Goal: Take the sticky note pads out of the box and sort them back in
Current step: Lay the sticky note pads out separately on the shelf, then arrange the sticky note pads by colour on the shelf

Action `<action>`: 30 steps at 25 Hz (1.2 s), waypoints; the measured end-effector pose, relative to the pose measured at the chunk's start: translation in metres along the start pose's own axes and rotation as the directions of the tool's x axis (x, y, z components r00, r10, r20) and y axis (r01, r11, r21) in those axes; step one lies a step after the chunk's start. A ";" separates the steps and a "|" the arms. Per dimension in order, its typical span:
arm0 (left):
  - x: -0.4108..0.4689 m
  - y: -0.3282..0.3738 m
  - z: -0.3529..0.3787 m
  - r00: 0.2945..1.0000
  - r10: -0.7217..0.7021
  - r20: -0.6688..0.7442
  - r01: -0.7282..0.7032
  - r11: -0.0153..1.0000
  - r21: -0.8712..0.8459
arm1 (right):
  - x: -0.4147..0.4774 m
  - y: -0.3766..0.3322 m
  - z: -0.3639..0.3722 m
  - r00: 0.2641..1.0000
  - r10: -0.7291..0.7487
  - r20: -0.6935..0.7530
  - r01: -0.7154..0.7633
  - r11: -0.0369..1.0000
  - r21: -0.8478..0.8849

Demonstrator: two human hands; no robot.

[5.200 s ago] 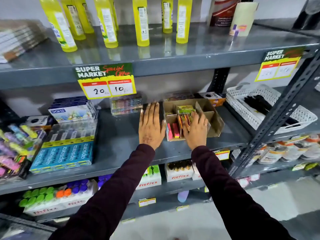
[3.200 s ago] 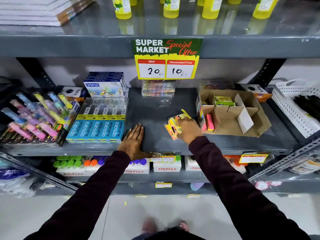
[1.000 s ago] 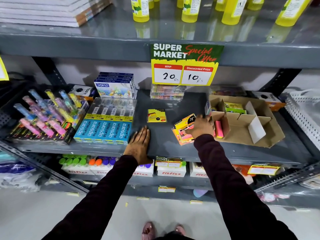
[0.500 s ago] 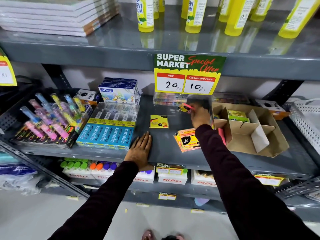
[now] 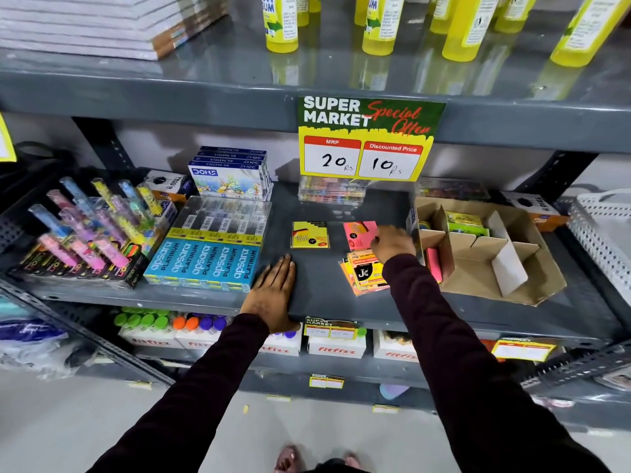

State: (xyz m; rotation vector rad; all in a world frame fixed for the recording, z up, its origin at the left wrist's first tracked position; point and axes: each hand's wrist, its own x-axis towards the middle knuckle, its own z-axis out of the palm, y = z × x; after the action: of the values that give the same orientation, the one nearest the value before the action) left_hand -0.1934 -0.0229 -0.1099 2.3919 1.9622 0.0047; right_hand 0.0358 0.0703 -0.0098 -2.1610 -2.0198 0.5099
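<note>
A brown cardboard box [image 5: 522, 281] with dividers sits on the right of the middle shelf; green and yellow pads [image 5: 466, 221] lie in its back compartment and a pink pad [image 5: 434, 268] stands at its left wall. On the shelf lie a yellow pad [image 5: 310, 235], a pink pad [image 5: 359, 233] and a small stack of pads [image 5: 363, 274]. My right hand [image 5: 392, 243] rests on the pink pad's right edge, fingers curled; whether it grips the pad I cannot tell. My left hand [image 5: 273, 291] lies flat and open on the shelf front.
Blue Apsara pencil boxes [image 5: 205, 264], DOMS boxes [image 5: 228, 177] and a rack of coloured tubes [image 5: 92, 230] fill the shelf's left. A price sign [image 5: 367, 138] hangs above. A white basket [image 5: 604, 233] stands right of the box. Yellow bottles stand on the top shelf.
My right hand carried a pink pad from the stack to the shelf's back and set it down right of the yellow pad. My left hand stayed flat on the shelf.
</note>
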 end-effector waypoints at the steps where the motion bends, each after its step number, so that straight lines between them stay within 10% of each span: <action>1: 0.000 0.000 0.000 1.000 -0.002 0.003 0.002 1.000 -0.005 | -0.009 0.000 0.001 0.998 0.036 0.054 -0.034 0.999 -0.035; 4: -0.001 0.001 -0.001 1.000 -0.005 0.012 0.004 1.000 0.006 | -0.032 -0.002 0.008 0.982 0.105 0.154 -0.088 0.990 -0.114; 10: 0.000 0.001 0.000 1.000 -0.010 0.016 0.010 1.000 0.015 | -0.052 -0.028 0.009 0.974 -0.137 -0.179 0.121 0.988 -0.097; 15: -0.001 0.002 -0.001 1.000 -0.007 0.016 0.006 1.000 0.019 | -0.071 -0.047 0.044 0.887 -0.452 -0.089 0.450 0.892 -0.049; 24: -0.003 0.003 -0.004 1.000 -0.005 0.007 0.004 0.999 0.054 | -0.087 -0.030 0.095 0.836 -0.538 0.104 0.548 0.829 -0.116; 30: -0.002 0.004 -0.003 1.000 -0.009 0.012 0.008 0.998 0.058 | -0.067 -0.007 0.059 0.982 -0.088 -0.167 0.065 0.989 -0.136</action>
State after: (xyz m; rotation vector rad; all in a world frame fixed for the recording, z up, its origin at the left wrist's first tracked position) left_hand -0.1902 -0.0255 -0.1063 2.4130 1.9945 -0.0679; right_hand 0.0063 -0.0030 -0.0525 -2.1049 -2.0827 0.1773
